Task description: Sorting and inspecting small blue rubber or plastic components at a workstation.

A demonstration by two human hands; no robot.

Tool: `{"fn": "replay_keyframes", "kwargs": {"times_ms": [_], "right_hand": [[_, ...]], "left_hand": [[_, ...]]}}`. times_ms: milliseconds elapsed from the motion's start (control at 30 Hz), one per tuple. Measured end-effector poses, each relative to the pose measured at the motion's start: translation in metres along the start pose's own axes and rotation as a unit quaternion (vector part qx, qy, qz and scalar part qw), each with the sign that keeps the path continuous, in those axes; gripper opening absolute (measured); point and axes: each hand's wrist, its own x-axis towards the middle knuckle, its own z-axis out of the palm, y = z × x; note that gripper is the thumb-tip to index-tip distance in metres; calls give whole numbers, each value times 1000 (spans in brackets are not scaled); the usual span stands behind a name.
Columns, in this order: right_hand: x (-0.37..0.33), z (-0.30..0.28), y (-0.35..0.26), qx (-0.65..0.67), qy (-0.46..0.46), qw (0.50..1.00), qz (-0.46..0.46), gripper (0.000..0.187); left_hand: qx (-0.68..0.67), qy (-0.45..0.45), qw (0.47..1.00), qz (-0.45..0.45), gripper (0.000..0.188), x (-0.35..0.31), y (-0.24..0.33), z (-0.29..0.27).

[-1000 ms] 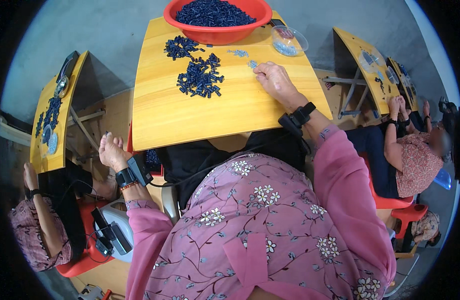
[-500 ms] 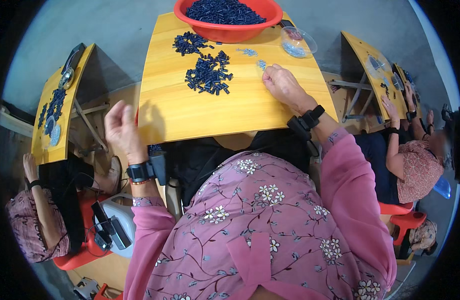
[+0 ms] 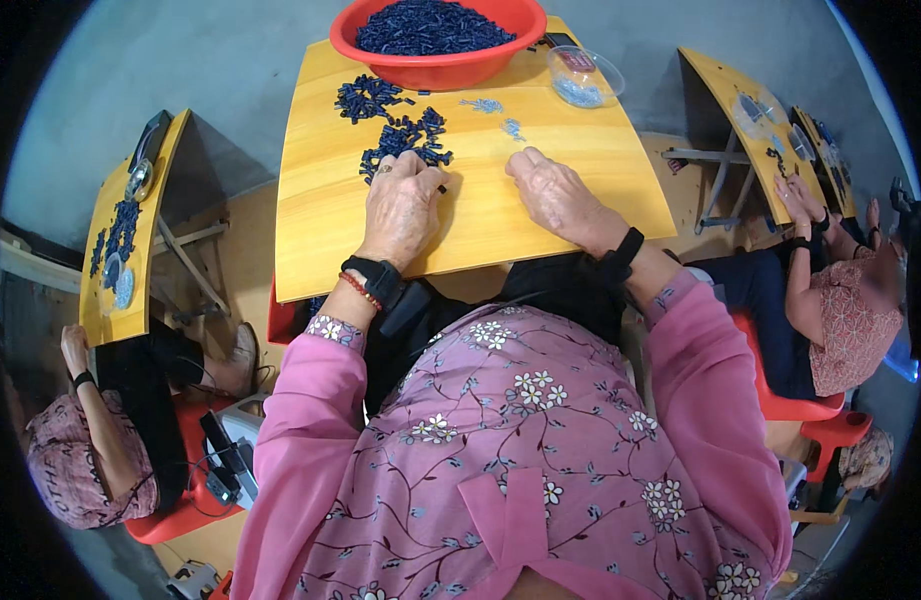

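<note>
Left hand [image 3: 398, 212] is down at the near edge of a pile of dark tubes [image 3: 417, 134] on the yellow table [image 3: 325, 225], fingers curled, can't tell if they're pinching one. Right hand [image 3: 558, 196] has its fingertips bunched together just short of some pale bits [image 3: 512, 129], can't see if anything's in there. Further back: a clear tub [image 3: 603, 80], then a red basin [image 3: 435, 76] heaped with more tubes.

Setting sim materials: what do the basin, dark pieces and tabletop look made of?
Red basin: likely plastic, slightly glossy; uniform colour, smooth rim.
Dark blue pieces: probably plastic, faint sheen; too small to be sure.
Yellow tabletop: wood or laminate, smooth; grain streaks.
</note>
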Motion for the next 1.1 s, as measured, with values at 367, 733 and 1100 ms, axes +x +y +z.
{"fn": "replay_keyframes", "kwargs": {"times_ms": [367,733,1100], "right_hand": [[-1,4,-2,89,39,994,57,10],[-7,-4,-45,404,33,902,145,5],[5,-30,-88,531,30,837,131,13]], "left_hand": [[-63,60,996,13,12,-2,-1,2],[-623,62,749,-218,12,-35,39,-23],[-786,116,524,-305,10,-45,34,-7]]}}
